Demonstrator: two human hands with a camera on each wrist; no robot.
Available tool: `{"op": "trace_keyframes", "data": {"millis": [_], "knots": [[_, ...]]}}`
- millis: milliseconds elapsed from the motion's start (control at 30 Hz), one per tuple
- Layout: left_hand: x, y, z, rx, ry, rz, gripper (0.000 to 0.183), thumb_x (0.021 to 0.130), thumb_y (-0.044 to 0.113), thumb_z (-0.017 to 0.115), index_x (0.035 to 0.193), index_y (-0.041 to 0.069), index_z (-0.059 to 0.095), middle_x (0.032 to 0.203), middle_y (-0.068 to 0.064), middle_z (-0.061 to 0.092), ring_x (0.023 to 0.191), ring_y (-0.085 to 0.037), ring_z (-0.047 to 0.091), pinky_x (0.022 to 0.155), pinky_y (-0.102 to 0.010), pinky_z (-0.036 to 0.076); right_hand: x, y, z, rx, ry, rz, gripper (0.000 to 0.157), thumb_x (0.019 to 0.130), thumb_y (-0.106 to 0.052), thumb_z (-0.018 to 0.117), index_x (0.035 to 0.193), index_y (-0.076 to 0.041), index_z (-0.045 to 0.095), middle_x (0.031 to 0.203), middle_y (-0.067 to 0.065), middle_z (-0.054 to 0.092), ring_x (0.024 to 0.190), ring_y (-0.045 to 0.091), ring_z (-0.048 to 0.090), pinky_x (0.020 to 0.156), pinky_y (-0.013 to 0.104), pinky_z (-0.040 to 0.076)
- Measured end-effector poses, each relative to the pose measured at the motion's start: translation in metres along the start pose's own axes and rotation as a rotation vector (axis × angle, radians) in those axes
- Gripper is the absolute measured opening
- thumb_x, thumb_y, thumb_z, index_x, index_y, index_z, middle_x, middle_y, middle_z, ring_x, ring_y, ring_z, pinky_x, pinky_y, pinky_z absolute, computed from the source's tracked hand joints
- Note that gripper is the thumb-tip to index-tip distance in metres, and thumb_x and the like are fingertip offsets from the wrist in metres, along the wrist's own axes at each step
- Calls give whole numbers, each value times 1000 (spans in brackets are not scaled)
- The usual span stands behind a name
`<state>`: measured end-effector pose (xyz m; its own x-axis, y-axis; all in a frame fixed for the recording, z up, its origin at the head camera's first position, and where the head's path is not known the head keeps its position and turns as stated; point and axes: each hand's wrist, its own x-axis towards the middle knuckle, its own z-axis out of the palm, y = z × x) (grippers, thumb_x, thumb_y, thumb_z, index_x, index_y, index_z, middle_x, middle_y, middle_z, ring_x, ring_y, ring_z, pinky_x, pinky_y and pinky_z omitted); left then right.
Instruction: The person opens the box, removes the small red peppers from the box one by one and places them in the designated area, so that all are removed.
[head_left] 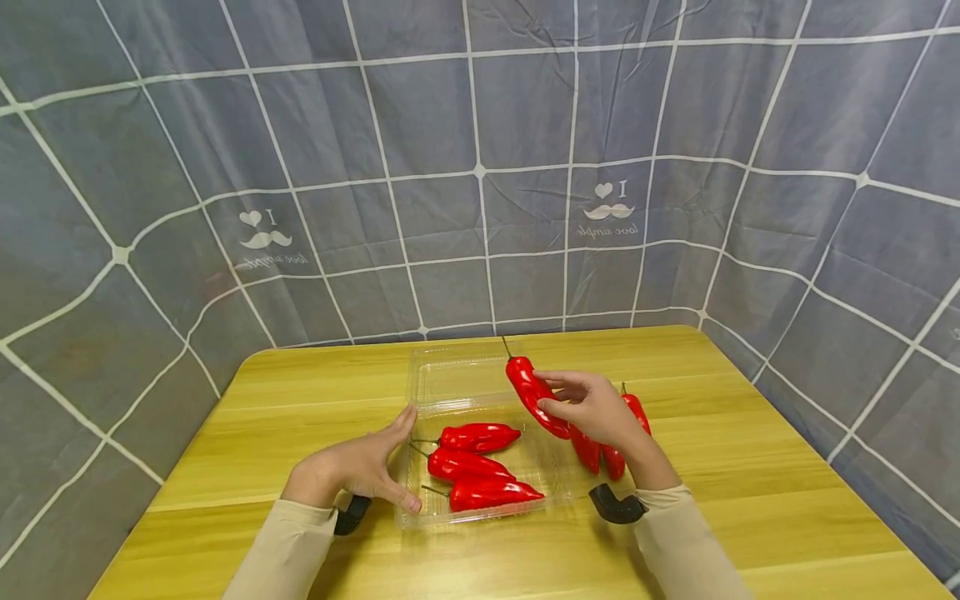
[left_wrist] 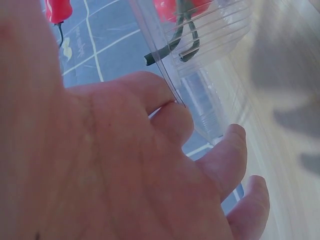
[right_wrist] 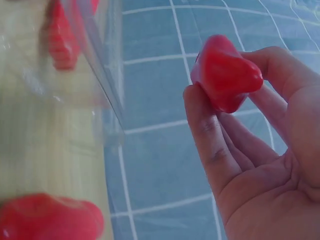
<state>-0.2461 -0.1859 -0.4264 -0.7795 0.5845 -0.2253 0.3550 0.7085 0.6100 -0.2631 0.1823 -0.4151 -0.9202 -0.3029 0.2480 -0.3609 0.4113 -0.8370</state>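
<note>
Three peppers (head_left: 480, 437) are lying inside the clear box (head_left: 442, 518); at least two outside peppers (head_left: 586, 450) are remaining on the worktop (head_left: 750, 467). Right hand (head_left: 596, 408) is pinching another pepper (head_left: 530, 387) near the box's right side, stem pointing far-left, long axis slanting to near-right; left hand (head_left: 360, 462) is resting spread against the box's left side.

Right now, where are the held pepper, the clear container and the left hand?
Held pepper (head_left: 528, 388): head view, middle of its red body.
Clear container (head_left: 538, 462): head view, bare floor right of its peppers.
Left hand (head_left: 362, 467): head view, back of the hand.
</note>
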Motion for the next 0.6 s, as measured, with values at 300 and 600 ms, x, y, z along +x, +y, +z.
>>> {"op": "trace_keyframes", "data": {"millis": [300, 600], "knots": [[1, 0, 0, 4, -2, 9, 134, 72, 45, 90, 160, 0, -1, 166, -19, -7, 149, -44, 7, 116, -63, 14, -8, 9, -37, -56, 118, 64, 47, 91, -21, 78, 134, -7, 66, 125, 14, 69, 108, 34, 68, 89, 46, 56], [1, -1, 0, 28, -2, 12, 135, 72, 47, 89, 159, -1, -3, 166, -19, -7, 149, -45, 9, 115, -66, 13, -18, 15, -63, -71, 161, 122, 50, 93, -24, 76, 138, -6, 63, 125, 19, 68, 109, 35, 67, 89, 43, 57]]}}
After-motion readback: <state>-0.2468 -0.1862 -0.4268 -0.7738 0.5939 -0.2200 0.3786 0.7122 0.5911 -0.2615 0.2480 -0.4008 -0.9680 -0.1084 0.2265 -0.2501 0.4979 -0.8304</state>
